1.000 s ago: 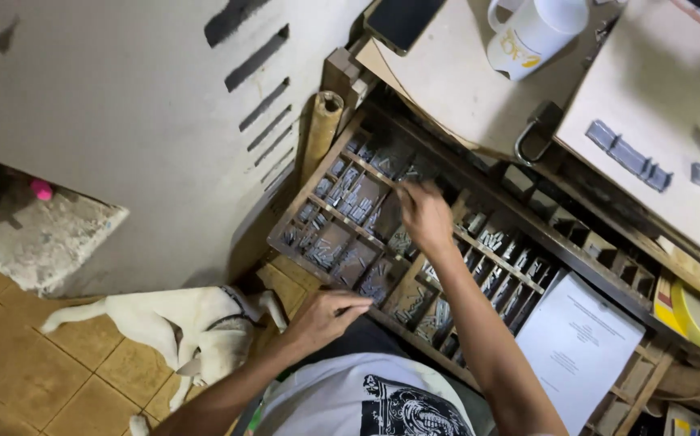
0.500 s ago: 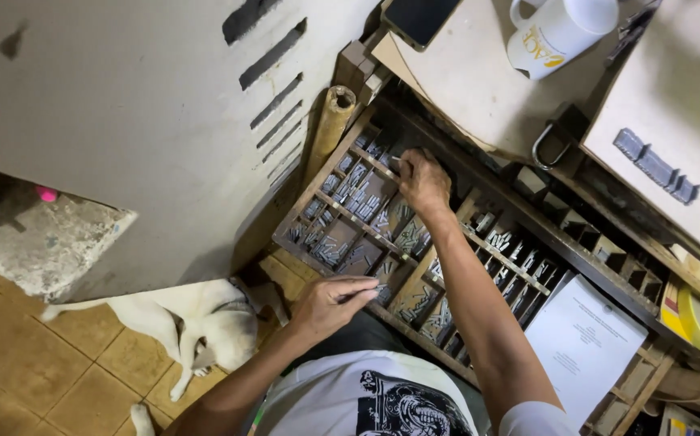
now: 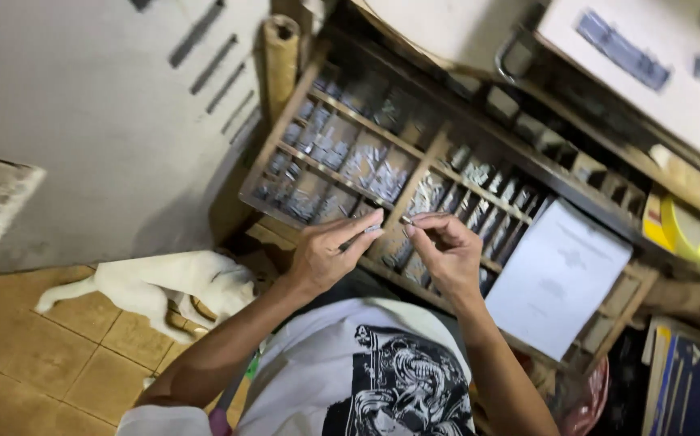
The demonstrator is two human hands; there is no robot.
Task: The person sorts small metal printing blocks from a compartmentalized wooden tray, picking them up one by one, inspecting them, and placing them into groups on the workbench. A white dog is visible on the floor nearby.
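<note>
Over the near edge of the wooden type case (image 3: 447,153), a small sliver of metal type (image 3: 406,219) sits pinched between the thumb and fingertips of the right hand (image 3: 445,252), fingers curled closed around it. A second ago that hand was stretched out, reaching deep into the far compartments of the case; now it has drawn back toward the body, with the little piece in its grip. The left hand (image 3: 330,257), which had been resting low by the case's near edge, has come up to meet it: its fingers are closed round a thin, dark, bar-like holder (image 3: 360,235), though the blur hides what exactly that is. The two hands stand just apart, tips almost facing. From this I judge that a piece has been picked out of the case and is being brought over to the holder.

Beyond the hands, the compartments are full of grey metal pieces. To the right a white printed sheet (image 3: 558,274) lies on the case. On the tiled floor (image 3: 35,371) to the left a white dog (image 3: 164,287) lies stretched out, much as before. A rolled tube (image 3: 280,60) stands at the far left corner.
</note>
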